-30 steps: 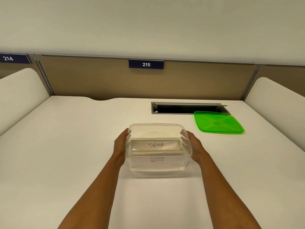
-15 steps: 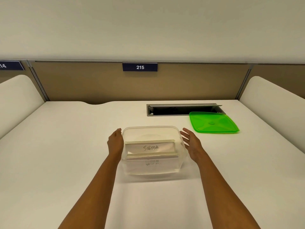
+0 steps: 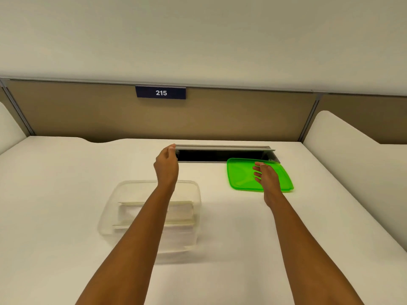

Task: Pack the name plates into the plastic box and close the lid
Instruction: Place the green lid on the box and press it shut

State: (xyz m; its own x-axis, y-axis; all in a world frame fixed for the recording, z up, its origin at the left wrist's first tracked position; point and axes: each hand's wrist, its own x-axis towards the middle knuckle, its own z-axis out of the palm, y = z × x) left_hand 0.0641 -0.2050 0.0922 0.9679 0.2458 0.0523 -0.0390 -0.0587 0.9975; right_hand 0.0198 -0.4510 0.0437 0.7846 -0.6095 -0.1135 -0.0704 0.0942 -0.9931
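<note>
- The right hand (image 3: 265,176) is over the flat, bright green plastic lid (image 3: 240,177) at the far right, fingers spread and straight. Whether they touch it cannot be told.
- The left hand (image 3: 166,166) hangs in the air beyond the far side of the box, fingers loosely curled and holding nothing.
- The clear, round-cornered plastic box (image 3: 110,216) sits near centre-left. The pale card name plates (image 3: 181,213) are already inside it, partly hidden by the left forearm.
- Risk: the lid lies flat on the smooth white desk (image 3: 55,194). A press from above would probably slide it rather than lift it.
- Risk: the lid's far edge overlaps the dark open cable slot (image 3: 209,155). A push that way could tip a corner into the gap.
- Risk: the left forearm crosses above the open box, so dropping it could knock the light box or disturb the plates.
- Risk: if a plate stands above the rim, the lid would not seat. The blur makes this hard to judge.
- Room: bare desk lies between lid and box, which gives a free path to the near left.
- Edges: white side panels (image 3: 352,155) bound the desk at left and right, and the tan partition with the blue "215" sign (image 3: 160,92) bounds it at the far side. All are well apart from the box.
</note>
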